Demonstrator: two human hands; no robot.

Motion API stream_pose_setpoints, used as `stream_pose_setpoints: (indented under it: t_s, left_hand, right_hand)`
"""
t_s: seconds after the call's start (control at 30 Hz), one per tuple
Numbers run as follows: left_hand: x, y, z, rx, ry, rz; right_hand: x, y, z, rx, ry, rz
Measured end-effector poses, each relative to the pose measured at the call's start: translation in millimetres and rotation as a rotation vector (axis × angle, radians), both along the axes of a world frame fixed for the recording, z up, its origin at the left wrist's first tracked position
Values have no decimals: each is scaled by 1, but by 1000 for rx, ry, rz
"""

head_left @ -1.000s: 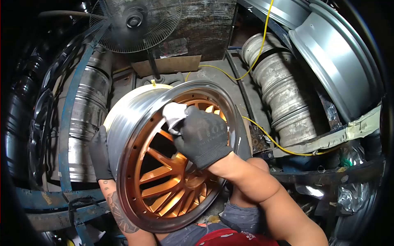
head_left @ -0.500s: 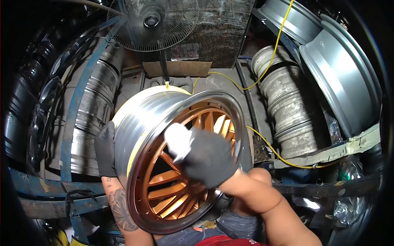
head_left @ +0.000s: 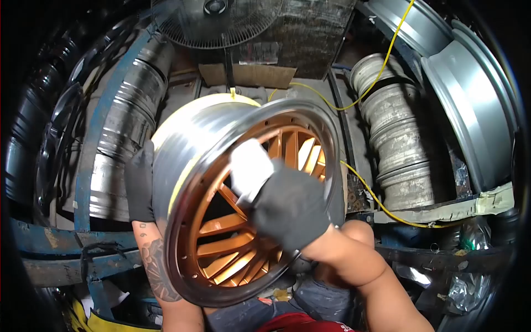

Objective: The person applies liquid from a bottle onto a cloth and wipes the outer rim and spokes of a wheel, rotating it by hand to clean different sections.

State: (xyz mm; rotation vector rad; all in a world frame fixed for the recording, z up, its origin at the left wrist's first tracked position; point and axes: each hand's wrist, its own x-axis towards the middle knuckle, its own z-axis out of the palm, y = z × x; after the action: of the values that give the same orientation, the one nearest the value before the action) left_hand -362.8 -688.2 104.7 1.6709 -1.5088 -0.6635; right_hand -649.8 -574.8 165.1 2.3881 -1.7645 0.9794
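Observation:
A wheel rim (head_left: 193, 133) with a polished barrel, a dark outer lip and copper-coloured spokes stands tilted over my lap. Yellow edging runs round its far side. My right hand (head_left: 290, 207), in a dark glove, is closed on a white cloth (head_left: 250, 166) over the upper left part of the spoked face; motion blurs it slightly. My left hand (head_left: 141, 182), also gloved, rests against the left side of the barrel, its fingers partly hidden and nothing visibly held in it.
A fan (head_left: 215, 22) stands ahead, before a dark panel. Worn rims (head_left: 399, 141) lie in rows on both sides, and large silver rims (head_left: 470, 105) are at the upper right. A yellow hose (head_left: 370, 83) winds down the right. Blue metal bars (head_left: 105, 122) frame the left.
The view has shifted, with the fan now higher in it. My right hand and the white cloth have moved slightly over the rim's face, and more of the cloth shows. My left hand remains at the barrel.

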Motion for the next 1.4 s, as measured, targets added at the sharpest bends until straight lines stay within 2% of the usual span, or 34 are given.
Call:
stream_pose_setpoints:
  t_s: [0.03, 0.1, 0.17, 0.23, 0.27, 0.33, 0.37, 0.4, 0.47, 0.57, 0.6, 0.7, 0.73, 0.77, 0.83, 0.9, 0.97, 1.0, 1.03, 1.1, 1.13, 1.2, 1.3, 1.37, 1.4]
  left_hand:
    - [0, 3, -4, -1, -28, -18]
    - [1, 4, -5, -9, -93, -74]
    - [4, 0, 2, -19, -113, -71]
    - [2, 1, 9, 46, -74, 18]
    - [0, 1, 10, 99, -38, 82]
    - [5, 0, 2, 61, 20, 59]
    - [9, -2, -2, 41, 43, 48]
    - [14, -6, -8, 45, 52, 66]
    - [18, -13, -14, 53, 77, 106]
    - [11, -10, -13, -13, 153, 58]
    - [16, -11, -16, -27, 124, 28]
    - [14, -11, -10, 18, 68, 45]
    - [9, -9, -8, -40, 27, 43]
    - [10, -9, -6, -26, 24, 44]
    - [9, -10, -4, -3, 29, 43]
    - [6, -8, -5, -4, 95, 53]
    - [7, -13, -6, 4, 94, 54]
    - [8, -16, -8, 0, 46, 61]
    - [8, -17, -10, -5, 0, 83]
    - [14, -16, -9, 24, -50, 107]
    - [13, -16, -5, 55, -53, 101]
    - [6, -16, -3, 83, -35, 87]
    - [8, -16, -3, 53, -32, 96]
    - [9, -18, -7, 39, -91, 106]
    - [10, -18, -6, 24, -108, 114]
  right_hand:
    - [5, 8, 2, 39, -72, 167]
    - [-5, -4, -12, 6, -120, 125]
    - [-31, -24, 1, 220, -420, -58]
    - [-47, -40, -15, 452, -739, -33]
    - [-46, -43, -19, 450, -740, -63]
    - [-42, -38, -29, 462, -762, -141]
    - [-38, -41, -26, 385, -923, -123]
    - [-44, -47, -28, 371, -848, -43]
    - [-46, -47, -17, 565, -883, -148]
    - [-15, -34, -12, 217, -389, -106]
    - [-11, -31, -11, 22, -160, 31]
    - [-20, -41, 6, 58, -27, -111]
    - [-27, -51, 2, -10, -110, -83]
    - [-27, -47, 7, 62, -26, -104]
    - [3, -23, 14, -111, 91, -2]
    - [11, -11, 22, 8, 15, 237]
    - [-11, -24, 11, 28, -124, 145]
    - [-17, -32, 10, 82, -102, -24]
    - [-13, -40, 7, -39, 48, -78]
    - [8, -26, 6, -197, 197, 26]
    - [11, -12, 12, -120, 192, 210]
    - [19, -14, 10, -106, 84, 320]
    - [-1, -29, 17, -22, 45, 84]
    - [13, -19, 18, -69, 227, 13]
    - [22, -11, 27, -57, 226, 152]
